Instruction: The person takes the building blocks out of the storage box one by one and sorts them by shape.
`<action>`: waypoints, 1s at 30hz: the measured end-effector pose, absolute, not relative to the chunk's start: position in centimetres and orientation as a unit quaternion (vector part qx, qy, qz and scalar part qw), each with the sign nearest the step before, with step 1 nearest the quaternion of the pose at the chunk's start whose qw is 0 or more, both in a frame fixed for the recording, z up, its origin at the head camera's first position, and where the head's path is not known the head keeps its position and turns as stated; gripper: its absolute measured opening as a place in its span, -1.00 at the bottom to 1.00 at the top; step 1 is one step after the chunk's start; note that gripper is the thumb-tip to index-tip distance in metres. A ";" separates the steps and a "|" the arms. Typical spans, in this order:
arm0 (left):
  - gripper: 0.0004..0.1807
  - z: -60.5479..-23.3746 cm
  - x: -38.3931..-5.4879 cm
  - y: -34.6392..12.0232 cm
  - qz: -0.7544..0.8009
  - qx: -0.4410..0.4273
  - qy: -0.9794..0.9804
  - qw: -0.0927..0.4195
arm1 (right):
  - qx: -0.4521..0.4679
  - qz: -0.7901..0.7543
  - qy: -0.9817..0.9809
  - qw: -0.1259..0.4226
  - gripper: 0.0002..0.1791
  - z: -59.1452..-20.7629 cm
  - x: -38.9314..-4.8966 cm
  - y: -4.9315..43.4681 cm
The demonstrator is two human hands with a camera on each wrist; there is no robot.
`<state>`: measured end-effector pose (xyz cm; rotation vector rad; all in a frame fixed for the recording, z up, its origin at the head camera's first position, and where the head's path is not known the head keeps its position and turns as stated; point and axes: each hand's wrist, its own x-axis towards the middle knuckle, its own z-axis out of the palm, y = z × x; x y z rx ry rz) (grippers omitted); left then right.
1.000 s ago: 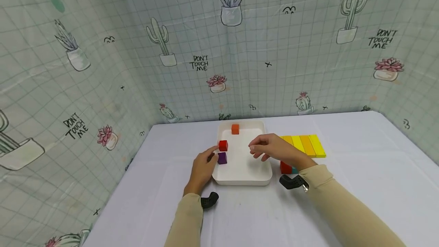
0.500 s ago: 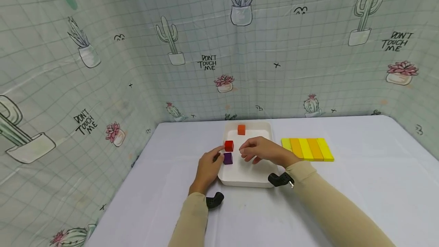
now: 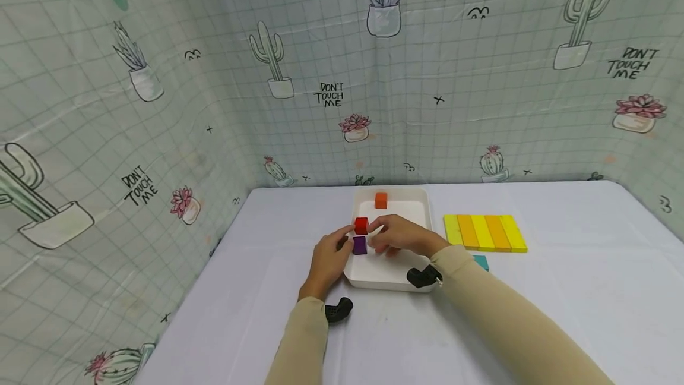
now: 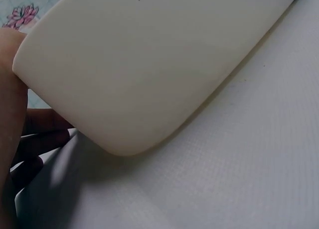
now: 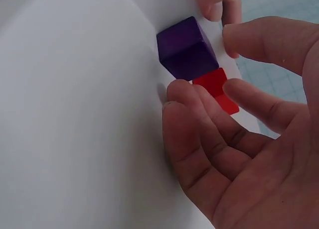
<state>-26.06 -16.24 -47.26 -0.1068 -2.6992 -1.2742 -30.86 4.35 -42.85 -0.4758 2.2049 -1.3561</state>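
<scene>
Against the left wall of a white tray sit a red cube and, nearer me, a purple cube. My left hand holds the tray's left rim, thumb and index finger at its top beside the cubes; in the left wrist view its other fingers lie outside the wall. My right hand reaches in over the tray with nothing in its grasp. In the right wrist view its thumb and fingers are spread apart close to the purple cube, and the red cube shows between them.
An orange cube stands in the tray's far part. Right of the tray, several yellow and orange strips lie side by side. A teal block shows partly from behind the right sleeve. A printed cloth hangs behind the table.
My right hand has moved left across the tray, up to the red and purple cubes. My left hand keeps its place on the tray rim. The head view has shifted slightly.
</scene>
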 end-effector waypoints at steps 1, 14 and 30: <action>-0.58 -47.2 -26.0 -16.2 -0.425 -0.037 -0.901 0.077 | -0.174 -0.496 0.812 0.253 -0.53 -42.9 -30.9 4.3; -0.57 -47.2 -26.2 -16.2 -0.413 -0.044 -0.906 0.076 | -0.194 -0.470 0.827 0.239 -0.59 -43.3 -31.3 3.4; -0.54 -47.4 -26.1 -16.1 -0.408 -0.040 -0.909 0.076 | -0.205 -0.444 0.845 0.216 -0.66 -43.8 -31.4 3.3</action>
